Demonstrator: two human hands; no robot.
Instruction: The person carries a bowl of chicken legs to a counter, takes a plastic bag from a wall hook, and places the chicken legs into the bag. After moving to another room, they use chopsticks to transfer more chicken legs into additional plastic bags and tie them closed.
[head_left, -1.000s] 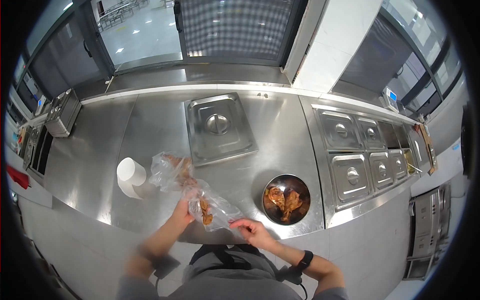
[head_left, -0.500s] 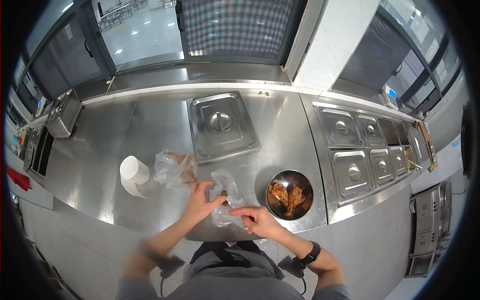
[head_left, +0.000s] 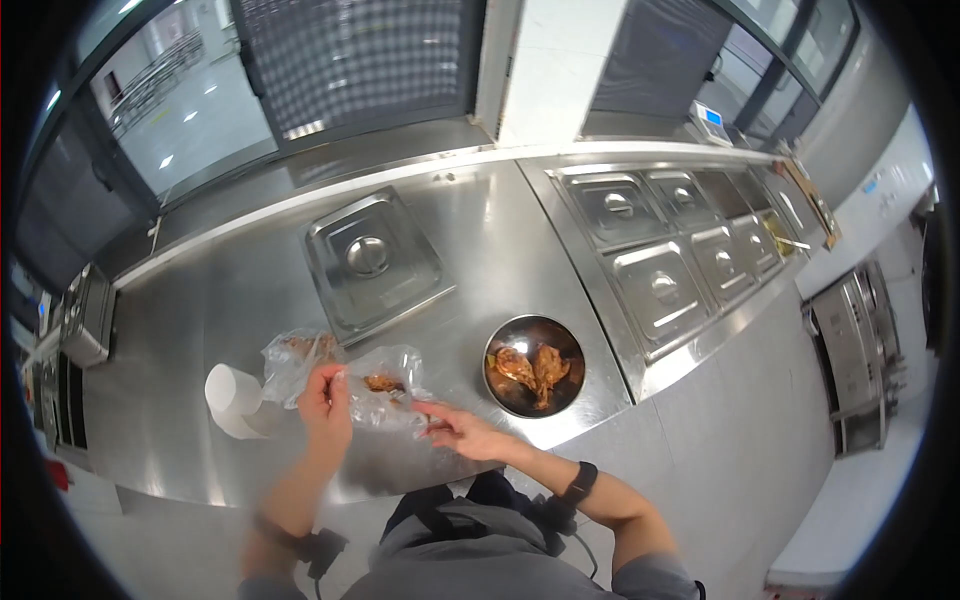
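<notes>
A clear plastic bag (head_left: 372, 408) lies crumpled between my hands on the steel counter, with a brown cooked piece of meat (head_left: 382, 383) inside it. My left hand (head_left: 328, 400) is closed, pinching the bag's left edge between thumb and fingertips. At the bag's right edge, my right hand (head_left: 470, 435) grips the plastic, its index finger stretched along it. A second clear bag (head_left: 290, 368) with brown food in it sits just behind my left hand. To the right, a steel bowl (head_left: 497, 400) holds cooked chicken legs (head_left: 546, 372).
A white paper roll (head_left: 232, 390) stands at the left, its loose end trailing. Behind the bags is a lidded steel pan (head_left: 372, 285). Several lidded containers (head_left: 660, 285) are set into the counter at the right. The counter's front edge runs close to my body.
My view has turned, shifting the scene left and tilting it. My left hand has gone from spread fingers to pinching the bag, which is now stretched wider, showing more of the meat.
</notes>
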